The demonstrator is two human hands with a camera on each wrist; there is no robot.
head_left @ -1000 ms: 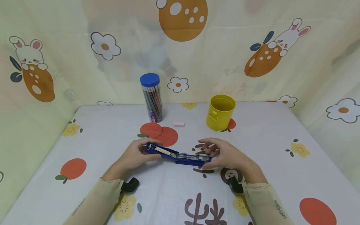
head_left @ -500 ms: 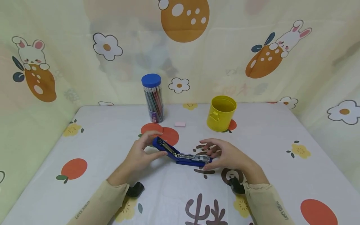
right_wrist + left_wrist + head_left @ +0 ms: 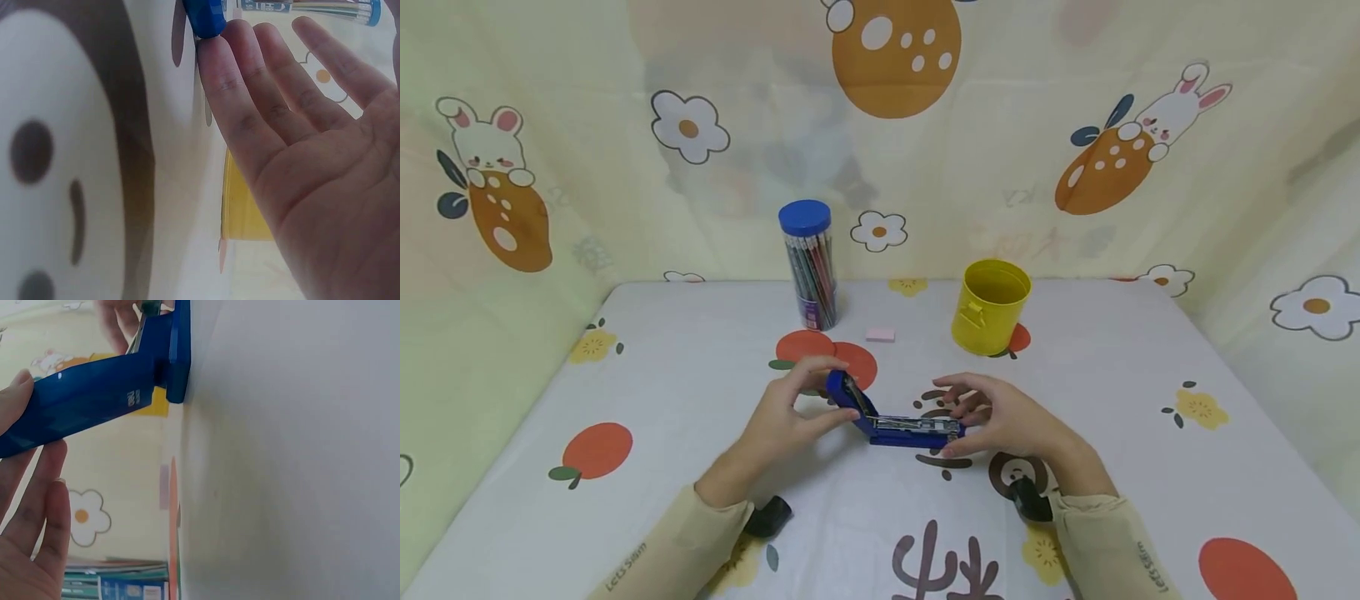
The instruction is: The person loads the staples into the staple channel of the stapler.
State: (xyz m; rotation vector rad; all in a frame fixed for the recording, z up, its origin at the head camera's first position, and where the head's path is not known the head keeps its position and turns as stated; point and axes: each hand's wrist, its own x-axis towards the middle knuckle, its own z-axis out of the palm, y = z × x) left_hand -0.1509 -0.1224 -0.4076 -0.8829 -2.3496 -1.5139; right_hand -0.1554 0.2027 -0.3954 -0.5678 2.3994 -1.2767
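A blue stapler (image 3: 910, 431) stands on the table, its upper arm swung up at the left and its metal staple channel exposed. My left hand (image 3: 786, 422) holds that raised arm between thumb and fingers. From the left wrist view, the thumb lies on one side of the blue arm (image 3: 94, 397) and the fingers on the other. My right hand (image 3: 1007, 417) is by the stapler's right end, its fingers loosely bent. In the right wrist view, a fingertip touches the blue end (image 3: 207, 17), and the fingers are mostly straight. The right thumb's contact is unclear.
Behind the stapler are a clear jar of pencils (image 3: 811, 279) with a blue lid, a pink eraser (image 3: 880, 335) and a yellow bucket (image 3: 981, 325). A printed cloth (image 3: 700, 358) covers the table, and a patterned curtain (image 3: 760, 125) hangs behind it.
My left hand has moved right, swinging the stapler's upper arm from nearly flat to a steeper tilt. The base and my right hand have stayed almost in place.
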